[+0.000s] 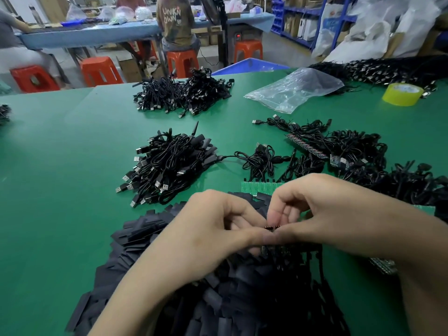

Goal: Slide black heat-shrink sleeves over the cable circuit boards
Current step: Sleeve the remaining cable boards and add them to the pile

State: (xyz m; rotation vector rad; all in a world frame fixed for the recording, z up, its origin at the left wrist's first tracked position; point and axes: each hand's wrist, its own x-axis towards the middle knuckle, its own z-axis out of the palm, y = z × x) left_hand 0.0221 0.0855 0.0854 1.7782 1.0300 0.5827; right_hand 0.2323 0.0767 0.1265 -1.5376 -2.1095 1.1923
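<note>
My left hand (208, 229) and my right hand (322, 214) meet fingertip to fingertip over a big heap of flat black heat-shrink sleeves (218, 299). Together they pinch a small dark circuit board (272, 227) with a row of tiny parts on its edge; most of it is hidden by my fingers. I cannot tell whether a sleeve is on it. A strip of green circuit boards (257, 187) with cables attached lies just beyond my hands.
Piles of black USB cables lie on the green table: one (167, 166) ahead left, one (184, 94) farther back, more (351, 146) on the right. A clear plastic bag (298, 90) and a yellow tape roll (402, 94) sit at the back right. People sit at a far bench.
</note>
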